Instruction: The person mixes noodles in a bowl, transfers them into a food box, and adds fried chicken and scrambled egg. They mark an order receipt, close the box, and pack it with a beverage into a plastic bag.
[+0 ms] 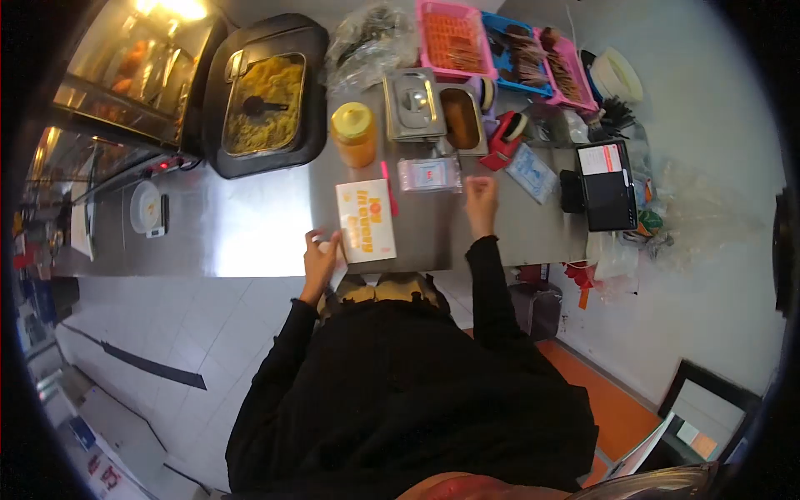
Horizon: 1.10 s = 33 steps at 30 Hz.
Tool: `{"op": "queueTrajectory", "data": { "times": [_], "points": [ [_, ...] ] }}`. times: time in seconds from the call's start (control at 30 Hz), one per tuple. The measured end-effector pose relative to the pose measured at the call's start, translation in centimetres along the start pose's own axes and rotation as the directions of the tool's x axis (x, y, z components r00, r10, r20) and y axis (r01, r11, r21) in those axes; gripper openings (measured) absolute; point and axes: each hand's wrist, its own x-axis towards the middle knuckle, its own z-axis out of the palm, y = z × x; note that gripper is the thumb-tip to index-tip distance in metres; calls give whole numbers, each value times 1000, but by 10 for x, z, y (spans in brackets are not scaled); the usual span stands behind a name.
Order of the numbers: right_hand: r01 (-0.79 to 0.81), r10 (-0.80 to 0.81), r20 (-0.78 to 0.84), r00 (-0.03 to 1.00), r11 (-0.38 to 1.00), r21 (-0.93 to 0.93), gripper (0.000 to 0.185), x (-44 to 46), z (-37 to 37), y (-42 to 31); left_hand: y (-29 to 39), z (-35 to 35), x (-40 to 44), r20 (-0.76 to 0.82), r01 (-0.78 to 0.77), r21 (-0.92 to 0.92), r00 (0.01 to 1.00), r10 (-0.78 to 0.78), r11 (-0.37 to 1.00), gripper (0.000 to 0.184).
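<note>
A white box with yellow-orange lettering [365, 222] lies flat on the steel counter near its front edge. At the box's left edge is my left hand [320, 265], its fingers curled in; a pale scrap [339, 268] shows beside them, too small to name. My right hand [481, 204] is over the counter to the right of the box, its fingertips pressed together; what they hold, if anything, is hidden. Just left of those fingertips lies a clear plastic packet with a printed label [429, 175]. A pink strip-like item [389, 190] is between box and packet.
Behind stand a yellow-capped sauce bottle [353, 135], a lidded steel container [414, 104], and a black warmer [218, 150] of yellow food with a dark scoop. Baskets [422, 60] line the back. A tablet [611, 200] stands right; a lit display case [125, 117] stands left.
</note>
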Motion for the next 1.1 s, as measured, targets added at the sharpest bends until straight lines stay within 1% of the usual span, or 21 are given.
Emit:
{"op": "queueTrajectory", "data": {
  "times": [0.03,0.07,0.1,0.13,0.2,0.23,0.3,0.37,0.4,0.43,0.47,0.5,0.6,0.63,0.67,0.73,0.8,0.87,1.0,1.03,1.1],
  "points": [
    [-174,187,-122,975,979,108,33,15,-23,-18,-3,-1,-2,9,44,-109,999,-43,993,38],
    [-67,72,-241,968,997,27,33,51,-35,26,-6,-3,-3,20,92,-215,996,-90,972,33],
    [31,-51,-342,938,997,-64,34,82,-39,70,2,-4,-8,-7,69,-353,997,-76,933,26],
    [-114,117,-251,961,993,26,32,87,-44,51,13,-2,-12,-21,13,-397,1000,-23,918,27],
    [-411,418,-16,908,898,159,30,101,-53,14,40,8,-17,-64,-101,-480,995,80,871,29],
    [-426,430,26,902,882,201,29,107,-52,17,54,14,-17,-66,-178,-493,984,167,852,29],
    [-463,450,114,886,842,278,28,116,-48,25,71,21,-11,-16,-345,-258,935,353,902,27],
    [-321,350,26,936,824,467,27,107,-41,30,97,23,-7,102,-546,28,835,540,838,24],
    [-240,305,-27,952,798,552,26,99,-36,32,109,22,-4,202,-650,203,760,618,733,24],
    [-94,149,-80,986,874,477,25,88,-30,35,118,20,-1,319,-732,352,679,661,583,24],
    [-125,183,-80,980,874,470,24,80,-28,38,124,21,4,444,-789,468,600,666,399,24],
    [-158,217,-78,973,874,460,23,72,-27,39,125,27,8,499,-807,446,584,641,388,24],
    [-305,332,17,943,844,440,20,67,-34,42,124,35,12,691,-915,370,387,610,162,22],
    [-358,371,65,926,815,456,20,72,-36,45,120,37,12,769,-923,376,362,527,86,29],
    [-413,408,118,905,782,468,19,77,-37,47,115,39,11,740,-920,383,362,567,87,32],
    [-610,543,323,775,509,607,24,83,-39,42,97,41,7,682,-912,400,361,636,90,38],
    [-683,548,428,719,441,583,27,87,-49,46,85,39,-1,462,-836,475,503,730,275,36],
    [-711,572,441,691,430,557,25,91,-54,44,65,37,-4,372,-754,515,625,686,408,36],
    [-745,606,472,641,340,574,23,98,-50,43,47,30,0,405,-812,432,564,720,392,42],
    [-800,628,534,566,262,540,17,99,-45,51,46,27,3,429,-829,403,545,720,388,44],
    [-762,581,493,648,495,418,18,70,-31,60,42,20,8,409,-842,389,522,749,374,48]
  ]
}}
